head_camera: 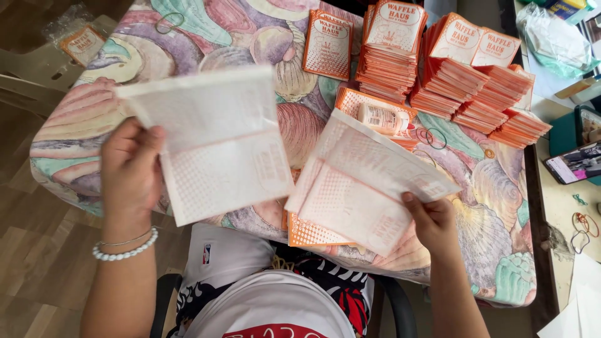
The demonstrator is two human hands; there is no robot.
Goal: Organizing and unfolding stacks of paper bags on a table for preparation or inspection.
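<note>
My left hand grips the left edge of a thin white paper sheet with faint orange print, held up over the table. My right hand pinches the lower right corner of a small sheaf of similar paper sheets, fanned out and tilted. Under that sheaf lies an orange-and-white printed paper bag at the table's near edge. A white beaded bracelet circles my left wrist.
Several tall stacks of orange paper bags stand at the table's far right, on a shell-patterned cloth. A small glue bottle and rubber bands lie beside them. A phone rests on the side surface at right. A plastic chair stands at left.
</note>
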